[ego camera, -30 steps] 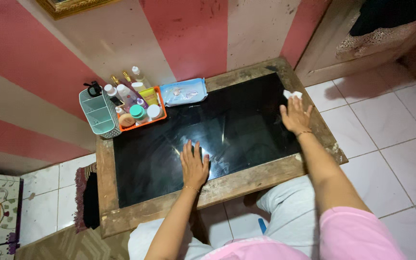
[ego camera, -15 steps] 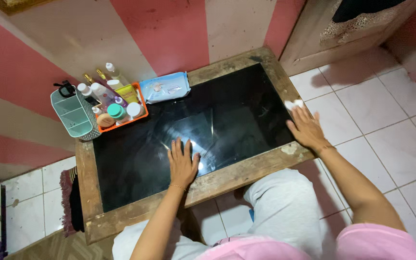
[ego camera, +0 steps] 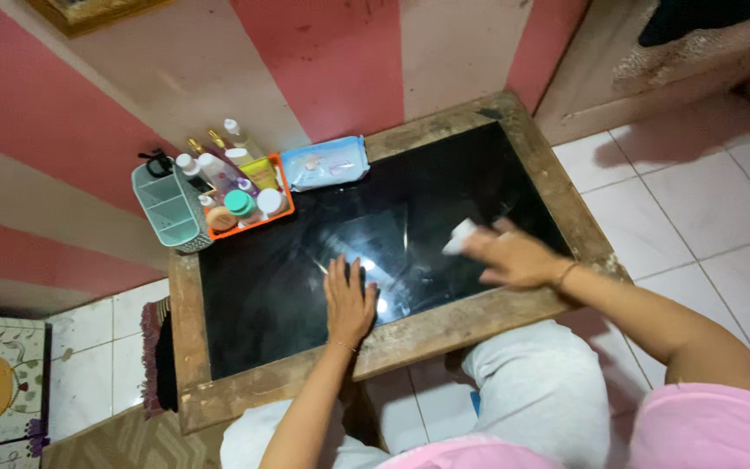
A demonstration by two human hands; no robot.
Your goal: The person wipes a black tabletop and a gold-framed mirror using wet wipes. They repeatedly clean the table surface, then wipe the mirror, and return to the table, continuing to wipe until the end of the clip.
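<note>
Your right hand was pinching a small white wipe and pressing it on the black glass top of the low table, near the right side. The hand looked blurry in the picture. The wipe stuck out past your fingertips, to the left of the hand. It looked soft, thin and very light, so I think it would bend and bunch up easily. Holding it under flat fingers looked like the best way to keep it spread on the glass. Your left hand held nothing. It lay flat and open on the glass near the front edge, just left of a bright shine. The glass looked hard and smooth, and maybe slippery. At the far left corner stood an orange tray full of little bottles and jars. A pale green holder stood just left of it. A blue pack of wipes lay just right of the tray, by the striped wall.
</note>
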